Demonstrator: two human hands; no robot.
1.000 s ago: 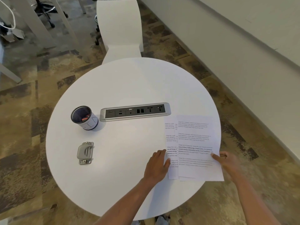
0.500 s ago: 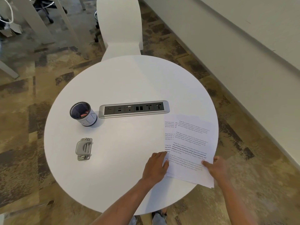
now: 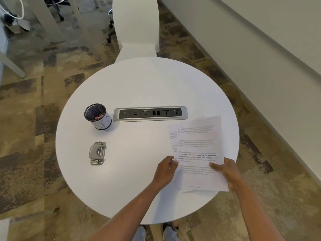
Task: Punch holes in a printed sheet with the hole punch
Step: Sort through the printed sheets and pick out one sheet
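Observation:
A few printed sheets (image 3: pixel 198 146) lie overlapping on the right side of the round white table (image 3: pixel 139 84). My right hand (image 3: pixel 225 173) grips the top sheet at its lower right edge, thumb on top, with that corner raised off the table. The fingers of my left hand (image 3: pixel 165 169) rest at the left edge of the sheets. A grey metal hole punch (image 3: pixel 97 153) sits on the table's left side, well apart from both hands.
A dark mesh pen cup (image 3: pixel 98 116) stands behind the punch. A silver socket strip (image 3: pixel 150 113) is set into the table's middle. A white chair (image 3: pixel 136 26) stands at the far side. A wall (image 3: pixel 260 49) runs along the right.
My right hand has slid in over the top sheet's lower right edge, taken hold of it and lifted and shifted it. My left hand has stayed at the sheets' left edge.

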